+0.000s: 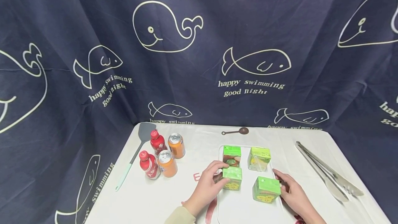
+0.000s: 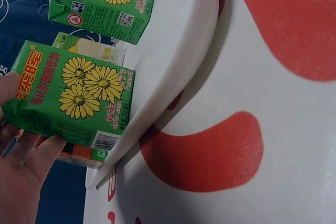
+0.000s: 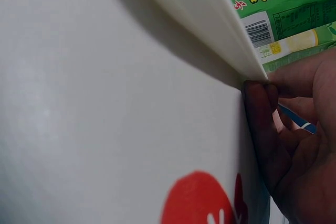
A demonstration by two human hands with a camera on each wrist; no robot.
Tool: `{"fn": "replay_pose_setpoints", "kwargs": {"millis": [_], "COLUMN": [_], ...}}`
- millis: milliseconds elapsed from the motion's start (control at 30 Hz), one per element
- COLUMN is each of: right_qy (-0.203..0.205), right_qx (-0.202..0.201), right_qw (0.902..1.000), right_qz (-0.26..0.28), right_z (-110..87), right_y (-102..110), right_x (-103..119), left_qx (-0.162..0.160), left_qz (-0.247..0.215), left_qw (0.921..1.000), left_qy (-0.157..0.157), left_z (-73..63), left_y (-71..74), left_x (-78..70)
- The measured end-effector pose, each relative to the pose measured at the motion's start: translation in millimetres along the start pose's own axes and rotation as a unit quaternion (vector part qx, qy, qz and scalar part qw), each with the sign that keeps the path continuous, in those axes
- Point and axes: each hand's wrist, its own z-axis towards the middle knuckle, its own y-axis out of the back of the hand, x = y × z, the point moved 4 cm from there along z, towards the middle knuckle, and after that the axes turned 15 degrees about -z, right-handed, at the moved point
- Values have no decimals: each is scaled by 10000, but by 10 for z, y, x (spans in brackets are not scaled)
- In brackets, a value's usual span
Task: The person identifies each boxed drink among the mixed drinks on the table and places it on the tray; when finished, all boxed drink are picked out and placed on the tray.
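My left hand (image 1: 207,184) holds a green drink carton (image 1: 232,179) with yellow flowers, thumb and fingers on opposite sides. In the left wrist view this carton (image 2: 76,90) stands upright at the edge of a white tray (image 1: 244,201). My right hand (image 1: 292,190) is at the tray's right side, beside a second flowered green carton (image 1: 266,190). The right wrist view has that hand (image 3: 294,124) pinching the tray's edge (image 3: 231,35) between its fingertips. Behind them on the tray stand a green-and-brown carton (image 1: 231,156) and a pale yellow-green carton (image 1: 259,158).
Left of the tray stand two red bottles (image 1: 150,164) and two orange cans (image 1: 168,164), with a grey spatula (image 1: 136,151) beyond them. A brown spoon (image 1: 239,131) lies at the back. Metal tongs (image 1: 329,172) lie on the right of the white tabletop (image 1: 199,137).
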Motion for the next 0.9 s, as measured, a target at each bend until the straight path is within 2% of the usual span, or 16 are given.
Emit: {"fn": "replay_pose_setpoints", "kwargs": {"millis": [533,800,900], "right_qy": [-59,49,97], "right_qx": [41,-76,-27], "right_qw": [10000,9998,9998], "right_qz": [-11,-167,-150], "right_z": [-9,14,7], "right_y": [-7,-1,15], "right_x": [8,40,62], "left_qx": [-34,-127,-72], "left_qz": [127,189,254], "left_qw": [9997,9996,9996], "left_qy": [199,142,86], "left_z": [5,2,-6], "left_y": [-12,6,17], "left_x": [9,14,3]}}
